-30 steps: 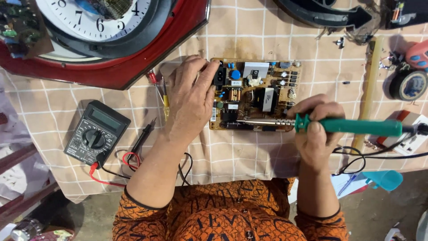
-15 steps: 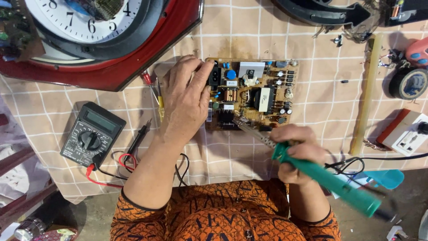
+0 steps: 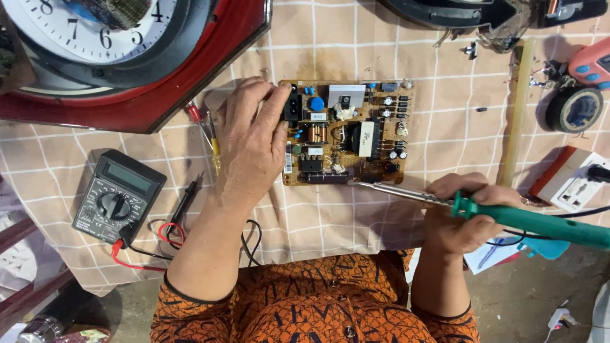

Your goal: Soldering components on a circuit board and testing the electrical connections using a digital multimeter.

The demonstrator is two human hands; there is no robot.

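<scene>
Your left hand [image 3: 251, 143] lies flat and open on the left end of the circuit board [image 3: 346, 133], fingertips right at the black socket, while your right hand [image 3: 467, 213] is closed around the green handle of the soldering iron [image 3: 508, 216], whose metal shaft reaches in to the board's near edge. The main risk, as I judge it, is that hot tip — if it slides along the edge it could bridge neighbouring joints or scorch a part, and your left fingers sit near enough to the work that a slip could burn them. The board only rests on the checked cloth of the surface [image 3: 330, 57], so if your left hand eases off, a push from the iron may shove it away; the cloth itself could singe if the tip drops onto it. The iron's cord trails off to the right near the power strip [image 3: 575, 184] and could snag and tug your aim. The board is a tan rectangle, component side up, lying flat in the middle of the surface — crowded with a blue round part, a copper coil, a dark transformer block and small black cylinders
</scene>
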